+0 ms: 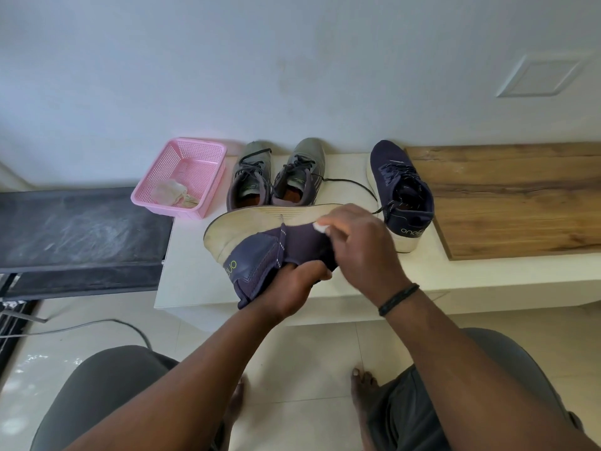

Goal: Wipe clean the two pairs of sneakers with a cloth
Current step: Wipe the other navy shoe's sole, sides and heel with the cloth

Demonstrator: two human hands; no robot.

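From the head camera I see my left hand [294,289] nearest, its fingers curled into the opening of a navy sneaker [276,252] tipped on its side, sole facing away. Just above those fingers, my right hand [361,245] pinches a small white cloth [320,227] against the upper by the sole edge. Beyond my fingertips stand the grey pair [276,177], right of them the other navy sneaker [401,193], and left a pink basket [182,177].
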